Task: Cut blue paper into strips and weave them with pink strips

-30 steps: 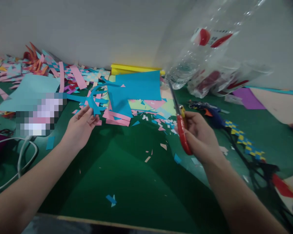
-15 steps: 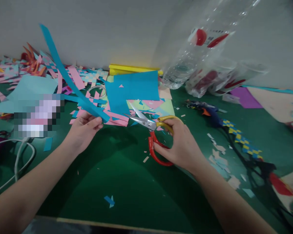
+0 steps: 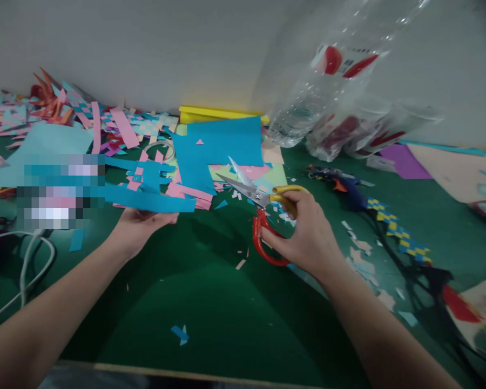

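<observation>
My left hand (image 3: 140, 227) holds a long blue paper strip (image 3: 154, 202) that lies level across my fingers and reaches left over the blurred patch. In my right hand (image 3: 303, 227) are scissors (image 3: 261, 200) with one yellow and one red handle, their blades apart and pointing up-left. Between the blades and the wall lies a large blue sheet (image 3: 227, 143) with a small pink scrap on it. Woven pink and blue strips (image 3: 150, 174) rest just behind my left hand, beside a roll of tape (image 3: 168, 148).
Paper scraps (image 3: 8, 116) are heaped at the back left. A clear plastic bottle (image 3: 308, 102) and wrapped cups (image 3: 348, 129) stand at the back right. A dark blue object (image 3: 352, 194) with a checkered woven tail lies right. A white cable (image 3: 28, 254) curls at left.
The blue strip has swung down from steeply raised to nearly level, and my left hand has turned beneath it. The scissors have shifted slightly right and up.
</observation>
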`<state>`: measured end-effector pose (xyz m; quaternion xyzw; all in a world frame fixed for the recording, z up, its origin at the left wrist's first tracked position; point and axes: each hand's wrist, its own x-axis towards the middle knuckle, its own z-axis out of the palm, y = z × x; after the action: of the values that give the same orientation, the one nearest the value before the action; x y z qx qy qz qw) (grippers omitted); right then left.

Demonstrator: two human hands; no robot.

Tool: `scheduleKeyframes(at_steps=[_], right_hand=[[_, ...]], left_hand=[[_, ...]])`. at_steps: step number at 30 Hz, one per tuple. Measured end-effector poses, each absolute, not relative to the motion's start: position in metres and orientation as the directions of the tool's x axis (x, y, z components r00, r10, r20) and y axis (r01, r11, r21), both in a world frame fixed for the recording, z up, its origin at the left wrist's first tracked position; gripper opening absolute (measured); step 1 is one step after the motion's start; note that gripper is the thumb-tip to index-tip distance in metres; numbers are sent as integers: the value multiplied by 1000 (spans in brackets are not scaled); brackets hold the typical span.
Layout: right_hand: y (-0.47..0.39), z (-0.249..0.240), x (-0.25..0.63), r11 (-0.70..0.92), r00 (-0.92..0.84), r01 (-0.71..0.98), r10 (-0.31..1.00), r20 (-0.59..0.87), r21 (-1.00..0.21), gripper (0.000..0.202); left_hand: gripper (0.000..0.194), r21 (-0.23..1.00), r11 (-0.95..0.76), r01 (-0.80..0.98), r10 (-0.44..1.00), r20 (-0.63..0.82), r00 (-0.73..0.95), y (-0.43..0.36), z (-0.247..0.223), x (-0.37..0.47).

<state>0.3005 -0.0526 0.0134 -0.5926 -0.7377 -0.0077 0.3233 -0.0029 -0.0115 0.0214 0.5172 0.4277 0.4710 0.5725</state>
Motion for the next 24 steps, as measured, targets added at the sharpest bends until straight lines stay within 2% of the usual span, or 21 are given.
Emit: scheduleKeyframes(at_steps=[5,12,15,17,22,24], right_hand=[[-52,14,302,310,-107,881,866,489,-357,53],[-50,14,304,302,-96,882,867,488,-363,54],[-49,14,305,288,-82,887,867,491,-360,53],[-49,14,305,285,-77,889,864,498,-358,51],[-50,14,305,283,-70,887,864,498,-365,51],[-50,14,305,280,-70,888,865,496,-364,51]], left_hand=[[17,984,-121,-134,896,166,413,-9,24,-5],[33,981,-192,18,873,162,461,-12,20,-7],[31,992,-113,-47,902,123,414,-12,19,-4],[25,987,-24,-159,932,80,354,-10,20,-2],[24,877,311,-365,946,-250,206,1,23,-2],[27,857,350,-378,935,-297,192,3,26,-3]])
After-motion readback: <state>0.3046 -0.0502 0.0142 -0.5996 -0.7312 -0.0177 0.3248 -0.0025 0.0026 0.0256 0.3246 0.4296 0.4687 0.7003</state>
